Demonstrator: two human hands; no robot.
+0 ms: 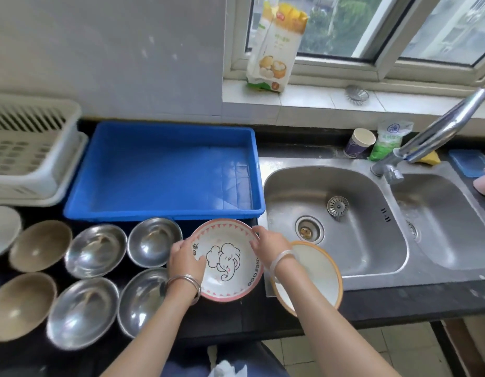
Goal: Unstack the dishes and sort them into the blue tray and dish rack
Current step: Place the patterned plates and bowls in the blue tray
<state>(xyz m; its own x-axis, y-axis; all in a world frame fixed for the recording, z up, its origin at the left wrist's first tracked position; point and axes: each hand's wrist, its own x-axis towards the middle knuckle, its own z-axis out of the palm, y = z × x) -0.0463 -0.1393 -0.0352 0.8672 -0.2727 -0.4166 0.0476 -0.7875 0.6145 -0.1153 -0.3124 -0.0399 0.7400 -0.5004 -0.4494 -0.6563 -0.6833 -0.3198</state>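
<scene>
A pink-rimmed plate with an elephant drawing (227, 259) is in front of the blue tray (165, 170). My left hand (186, 261) grips its left rim and my right hand (268, 244) grips its right rim. An orange-rimmed white plate (314, 276) lies under my right forearm at the sink's edge. Several steel bowls (95, 250) and two tan bowls (40, 244) stand in rows on the dark counter to the left. The cream dish rack (26, 151) sits at the far left, beside the tray. The tray holds nothing.
A double steel sink (336, 213) with a faucet (426, 137) lies to the right. A paper cup (359, 142), a green bag and a sponge stand behind it. A flour bag (276, 47) leans on the windowsill. A white dish (2, 229) shows at the left edge.
</scene>
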